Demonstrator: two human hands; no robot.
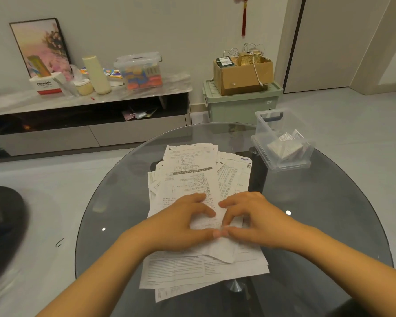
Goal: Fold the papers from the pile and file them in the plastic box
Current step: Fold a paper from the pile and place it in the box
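A loose pile of printed papers [192,175] lies spread on the middle of the round glass table [329,225]. My left hand [181,223] and my right hand [256,218] rest side by side on the top sheet [206,223], thumbs meeting at its near edge and fingers pressing the paper down. The clear plastic box [284,143] stands open at the far right of the table, with a few folded papers [286,145] inside it.
A green bin [242,104] with a cardboard box [242,74] on top stands on the floor behind the table. A low cabinet [89,124] along the wall carries a lidded tub, a cylinder and boxes. A dark object [2,225] sits at the left edge.
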